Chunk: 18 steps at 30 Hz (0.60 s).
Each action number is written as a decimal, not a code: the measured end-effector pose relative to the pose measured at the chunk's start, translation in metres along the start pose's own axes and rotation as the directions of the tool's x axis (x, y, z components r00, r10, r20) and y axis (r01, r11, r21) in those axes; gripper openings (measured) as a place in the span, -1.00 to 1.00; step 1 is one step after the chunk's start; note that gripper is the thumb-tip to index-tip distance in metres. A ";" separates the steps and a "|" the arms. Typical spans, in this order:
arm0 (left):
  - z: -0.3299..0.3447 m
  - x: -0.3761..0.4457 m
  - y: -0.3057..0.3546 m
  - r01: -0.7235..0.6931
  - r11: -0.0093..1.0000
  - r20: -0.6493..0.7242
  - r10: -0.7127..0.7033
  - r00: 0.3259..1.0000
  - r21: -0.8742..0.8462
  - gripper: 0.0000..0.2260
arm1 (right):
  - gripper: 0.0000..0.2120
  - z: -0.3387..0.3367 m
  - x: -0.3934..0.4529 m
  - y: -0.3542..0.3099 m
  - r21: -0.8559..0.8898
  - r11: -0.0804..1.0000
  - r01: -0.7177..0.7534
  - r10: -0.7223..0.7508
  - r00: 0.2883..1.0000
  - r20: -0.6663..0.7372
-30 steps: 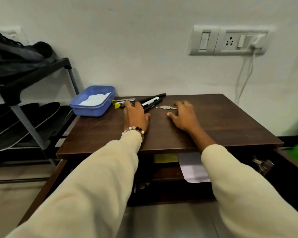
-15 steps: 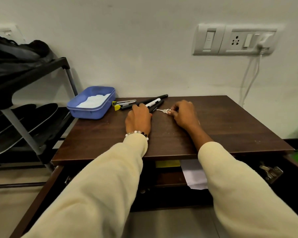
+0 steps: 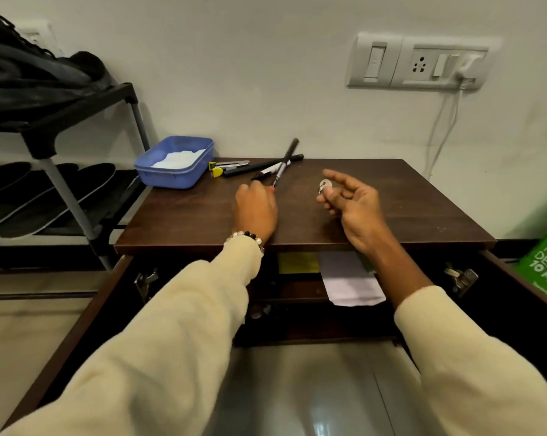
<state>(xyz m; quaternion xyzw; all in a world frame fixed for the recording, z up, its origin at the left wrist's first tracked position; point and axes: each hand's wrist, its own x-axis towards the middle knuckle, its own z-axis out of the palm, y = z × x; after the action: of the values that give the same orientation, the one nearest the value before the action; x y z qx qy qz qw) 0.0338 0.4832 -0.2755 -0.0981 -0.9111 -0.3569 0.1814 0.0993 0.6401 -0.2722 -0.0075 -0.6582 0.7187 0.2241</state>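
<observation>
blue tub (image 3: 171, 179): white material (image 3: 177, 159) | left hand (image 3: 256, 212): pen (image 3: 284, 163) | right hand (image 3: 355, 209): key (image 3: 324, 184)

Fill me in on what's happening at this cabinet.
A person in cream sleeves is handling small items on the dark wooden cabinet top. The left hand grips a marker by one end, its far end tilted upward. The right hand pinches a small silver key above the top. More markers and a yellow highlighter lie beside the blue tray.

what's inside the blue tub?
The blue tub holds something white and crumpled, paper or cloth, too blurred to tell which. The tub's near wall and the white stuff itself hide the bottom and anything beneath.
</observation>
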 end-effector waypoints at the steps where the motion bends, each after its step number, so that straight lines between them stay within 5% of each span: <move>1: -0.002 -0.012 0.000 -0.019 0.997 -0.075 0.013 0.997 -0.078 -0.72 | -0.81 -0.003 -0.013 -0.004 0.091 0.996 -0.018 0.015 0.999 0.031; 5: -0.001 -0.073 0.010 -0.242 0.907 -0.346 0.117 0.931 -0.346 -0.83 | -0.82 -0.024 -0.060 -0.007 0.345 0.930 -0.124 0.051 0.975 0.214; 8: 0.012 -0.122 0.009 -0.330 0.852 -0.380 0.171 0.909 -0.406 -0.80 | -0.80 -0.046 -0.088 0.010 0.370 0.893 -0.257 0.110 0.921 0.374; 14: 0.060 -0.217 -0.049 -0.236 0.876 -0.139 0.195 0.971 -0.421 -0.77 | -0.79 -0.085 -0.135 0.066 0.200 0.844 -0.498 0.331 0.777 0.536; 18: 0.090 -0.260 -0.103 -0.152 0.959 0.029 0.164 0.986 -0.238 -0.76 | -0.75 -0.097 -0.154 0.110 0.015 0.798 -0.602 0.538 0.724 0.432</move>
<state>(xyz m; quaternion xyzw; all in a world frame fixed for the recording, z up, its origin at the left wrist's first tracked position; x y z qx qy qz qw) 0.2164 0.4572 -0.5048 -0.1999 -0.8559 -0.4440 0.1742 0.2327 0.6764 -0.4334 -0.0431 -0.5978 0.7863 -0.1501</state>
